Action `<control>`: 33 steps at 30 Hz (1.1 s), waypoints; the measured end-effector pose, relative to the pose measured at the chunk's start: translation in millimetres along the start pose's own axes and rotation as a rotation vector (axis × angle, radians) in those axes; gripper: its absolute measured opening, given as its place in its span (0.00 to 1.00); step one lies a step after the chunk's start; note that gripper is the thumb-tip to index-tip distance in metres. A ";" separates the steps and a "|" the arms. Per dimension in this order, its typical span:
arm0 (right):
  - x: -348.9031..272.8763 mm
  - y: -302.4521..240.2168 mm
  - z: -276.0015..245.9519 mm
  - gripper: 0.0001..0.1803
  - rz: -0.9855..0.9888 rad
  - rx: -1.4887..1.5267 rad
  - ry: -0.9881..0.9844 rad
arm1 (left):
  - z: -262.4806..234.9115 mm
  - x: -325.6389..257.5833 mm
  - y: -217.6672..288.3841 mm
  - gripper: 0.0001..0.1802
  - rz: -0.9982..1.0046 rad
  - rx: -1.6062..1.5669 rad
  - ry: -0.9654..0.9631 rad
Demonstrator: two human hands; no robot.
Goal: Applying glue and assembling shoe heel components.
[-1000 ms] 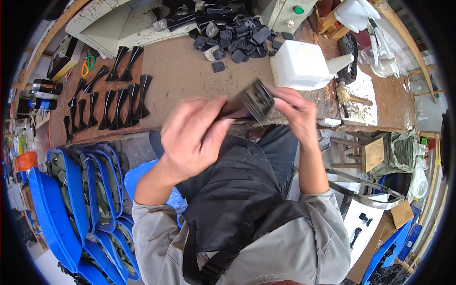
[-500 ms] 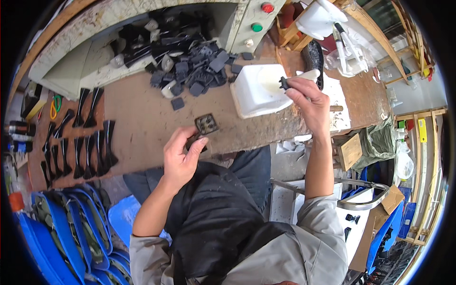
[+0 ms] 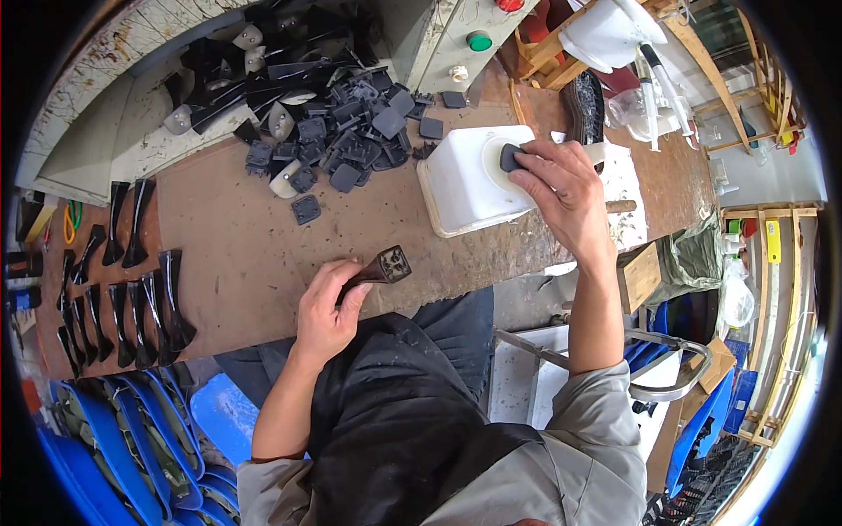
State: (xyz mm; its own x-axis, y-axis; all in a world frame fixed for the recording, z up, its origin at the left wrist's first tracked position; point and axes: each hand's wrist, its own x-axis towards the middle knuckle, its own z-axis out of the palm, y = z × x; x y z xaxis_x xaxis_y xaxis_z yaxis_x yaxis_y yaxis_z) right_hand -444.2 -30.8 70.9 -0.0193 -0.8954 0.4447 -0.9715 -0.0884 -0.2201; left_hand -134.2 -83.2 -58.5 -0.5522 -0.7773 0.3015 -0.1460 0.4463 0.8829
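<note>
My left hand (image 3: 328,312) is closed round a glossy black flared leg (image 3: 382,267). The leg's square end faces up, showing a rough, mottled inside, and most of its shaft is hidden by my fingers. In my right hand (image 3: 566,188) a dark square plastic cap (image 3: 510,159) is pinched between thumb and fingers. This cap is at the round mouth of a white plastic container (image 3: 467,188) lying on the bench; I cannot tell whether it touches the container.
A heap of dark square caps (image 3: 351,131) covers the back of the workbench (image 3: 228,254). Several black flared legs (image 3: 167,302) lie in rows at left. More legs fill the metal cabinet (image 3: 114,145). Blue bins (image 3: 114,438) stand below left.
My right hand has brought the cap closer to the container's mouth and turned it. My left hand has tilted the leg and lowered its square end slightly. The view has shifted.
</note>
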 end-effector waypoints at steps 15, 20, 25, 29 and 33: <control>-9.3 -24.1 -16.1 0.13 0.322 0.530 0.090 | -6.4 4.2 7.5 0.13 -0.013 -0.020 -0.074; -15.8 -55.3 -17.8 0.14 0.304 0.932 0.053 | -7.1 4.5 6.0 0.12 0.026 -0.023 -0.047; -20.1 -76.7 3.6 0.15 0.156 1.129 -0.076 | -6.1 4.5 2.9 0.12 0.023 -0.045 -0.045; -25.6 -84.4 22.0 0.16 0.113 1.041 -0.109 | -2.3 5.2 -1.6 0.13 0.051 -0.078 -0.039; -27.8 -91.2 35.8 0.17 0.059 0.829 -0.122 | -4.6 4.2 0.4 0.13 0.059 -0.123 -0.049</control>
State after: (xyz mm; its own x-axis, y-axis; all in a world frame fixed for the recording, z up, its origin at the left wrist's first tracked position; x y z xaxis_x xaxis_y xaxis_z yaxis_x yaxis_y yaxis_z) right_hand -346.6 -13.4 47.6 0.0072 -0.9453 0.3261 -0.4806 -0.2892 -0.8279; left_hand -132.9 -88.3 -55.3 -0.5968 -0.7274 0.3386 -0.0126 0.4304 0.9025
